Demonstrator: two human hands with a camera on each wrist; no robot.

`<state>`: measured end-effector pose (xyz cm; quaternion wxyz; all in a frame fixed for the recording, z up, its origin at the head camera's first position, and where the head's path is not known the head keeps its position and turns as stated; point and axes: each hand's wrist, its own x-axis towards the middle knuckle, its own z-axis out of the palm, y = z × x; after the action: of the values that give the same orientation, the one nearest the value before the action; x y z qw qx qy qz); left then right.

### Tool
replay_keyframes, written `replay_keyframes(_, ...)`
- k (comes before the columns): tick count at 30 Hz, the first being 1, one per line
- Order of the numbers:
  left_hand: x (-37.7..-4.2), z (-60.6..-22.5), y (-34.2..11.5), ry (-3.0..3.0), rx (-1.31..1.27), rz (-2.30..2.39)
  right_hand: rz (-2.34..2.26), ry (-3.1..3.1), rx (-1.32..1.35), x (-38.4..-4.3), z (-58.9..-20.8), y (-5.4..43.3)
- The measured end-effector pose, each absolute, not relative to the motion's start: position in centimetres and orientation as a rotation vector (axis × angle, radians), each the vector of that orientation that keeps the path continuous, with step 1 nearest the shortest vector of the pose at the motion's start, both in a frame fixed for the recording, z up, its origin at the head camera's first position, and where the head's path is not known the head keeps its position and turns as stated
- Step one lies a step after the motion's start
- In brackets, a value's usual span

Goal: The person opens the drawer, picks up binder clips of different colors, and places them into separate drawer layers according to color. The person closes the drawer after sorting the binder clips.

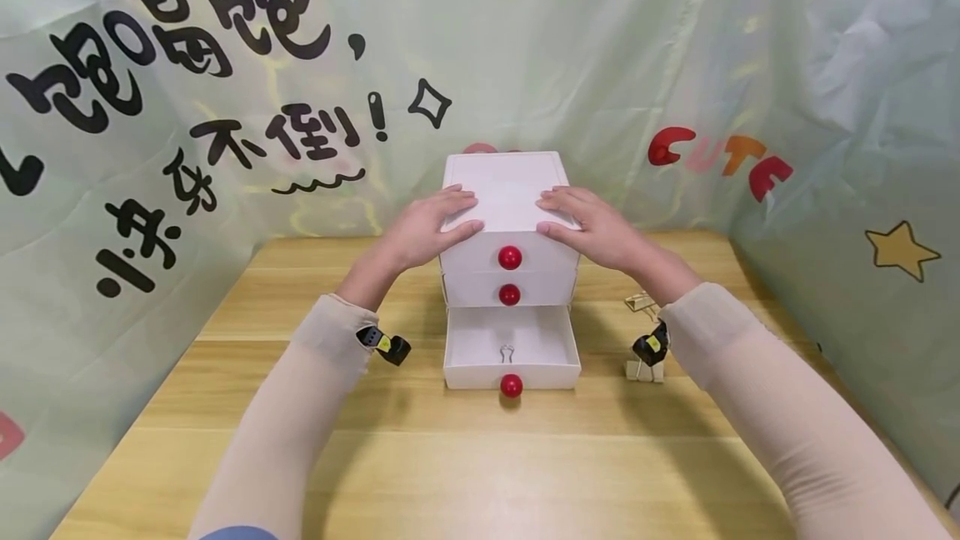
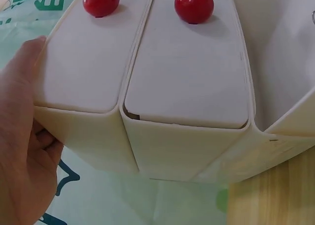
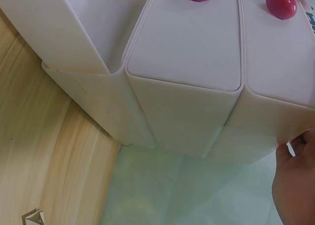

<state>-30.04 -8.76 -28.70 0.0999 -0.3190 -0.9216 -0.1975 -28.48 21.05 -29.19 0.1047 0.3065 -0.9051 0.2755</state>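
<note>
A white three-drawer box (image 1: 510,269) stands at the middle of the table. Its bottom drawer (image 1: 512,340) is pulled out, and the wire loops of a small clip (image 1: 507,352) show inside; the two upper drawers are closed. Each drawer front has a red ball knob. My left hand (image 1: 431,227) rests on the top's left edge, fingers reaching over the lid and thumb near the front edge. The right hand (image 1: 596,227) lies the same way on the right edge. In both wrist views some fingers bend in beside the box's side wall.
Right of the box, a binder clip (image 1: 643,372) stands on the wooden table (image 1: 420,465), partly behind the right wrist camera. Another clip (image 1: 641,302) lies farther back. A printed cloth backdrop (image 1: 525,40) hangs close behind the box and along both sides.
</note>
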Motion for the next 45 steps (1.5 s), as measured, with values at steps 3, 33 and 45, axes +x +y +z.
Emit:
replay_keyframes(3,-30.1,-28.5,-8.7,-2.717,-0.965,-0.589,0.816,-2.664,0.894,-28.5,-29.1,21.1)
replay_keyframes(33,-29.9,-27.6,-8.7,-2.797,-0.913,-0.667,0.752,-2.675,0.819,-24.7,-28.6,24.0)
replay_keyframes(45,-29.9,-27.3,-8.9,-2.802,-0.933,-0.602,0.790,-2.772,0.812,-22.2,-31.0,26.8)
